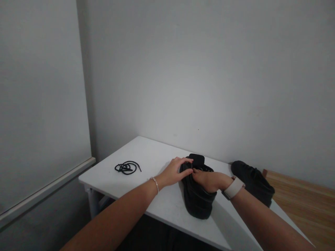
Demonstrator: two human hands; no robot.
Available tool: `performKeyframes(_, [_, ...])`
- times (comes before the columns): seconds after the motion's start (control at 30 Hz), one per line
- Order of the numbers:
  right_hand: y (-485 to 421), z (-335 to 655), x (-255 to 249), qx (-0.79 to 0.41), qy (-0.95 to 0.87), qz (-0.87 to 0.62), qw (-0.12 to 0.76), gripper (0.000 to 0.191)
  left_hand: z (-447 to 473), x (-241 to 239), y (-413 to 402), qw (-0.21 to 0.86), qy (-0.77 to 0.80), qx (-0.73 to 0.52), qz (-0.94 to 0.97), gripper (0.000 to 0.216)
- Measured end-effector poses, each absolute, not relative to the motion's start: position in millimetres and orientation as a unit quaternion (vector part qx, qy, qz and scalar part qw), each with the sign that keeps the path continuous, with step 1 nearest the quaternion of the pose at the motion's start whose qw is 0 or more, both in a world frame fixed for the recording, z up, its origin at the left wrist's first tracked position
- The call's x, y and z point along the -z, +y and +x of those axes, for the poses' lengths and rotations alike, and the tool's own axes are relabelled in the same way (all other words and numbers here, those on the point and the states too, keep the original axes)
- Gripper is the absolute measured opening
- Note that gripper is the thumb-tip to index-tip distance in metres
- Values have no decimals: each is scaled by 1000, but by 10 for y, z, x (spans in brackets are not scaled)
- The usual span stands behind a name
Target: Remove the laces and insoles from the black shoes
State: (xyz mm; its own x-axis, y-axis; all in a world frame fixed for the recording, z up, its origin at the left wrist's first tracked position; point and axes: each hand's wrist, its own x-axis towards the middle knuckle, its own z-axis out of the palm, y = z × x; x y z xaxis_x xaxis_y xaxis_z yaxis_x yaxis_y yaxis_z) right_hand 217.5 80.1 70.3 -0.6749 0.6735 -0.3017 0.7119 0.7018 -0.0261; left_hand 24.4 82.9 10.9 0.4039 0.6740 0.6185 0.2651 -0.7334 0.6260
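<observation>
A black shoe point(197, 202) stands on the white table with its heel towards me and its tongue point(196, 159) raised at the far end. My left hand point(176, 171) grips the shoe's left upper edge, thumb and fingers bent around it. Into the shoe's opening reaches my right hand point(205, 179); most of its fingers are hidden inside, so their grip does not show. A loose black shoelace point(127, 168) lies coiled on the table to the left of the shoe.
A second black shoe point(251, 181), with laces in it, rests at the table's right side. Beyond that edge is a wooden surface point(295, 205). The white table point(154, 153) stands close to a grey wall point(188, 76). A ledge point(47, 191) runs along the left wall.
</observation>
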Motion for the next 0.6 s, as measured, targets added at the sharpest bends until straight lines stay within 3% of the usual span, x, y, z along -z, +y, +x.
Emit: performKeyframes(0.6, [807,2083,-600,79,878,456,119,21,243,-85,833,228,276,-473,805,36])
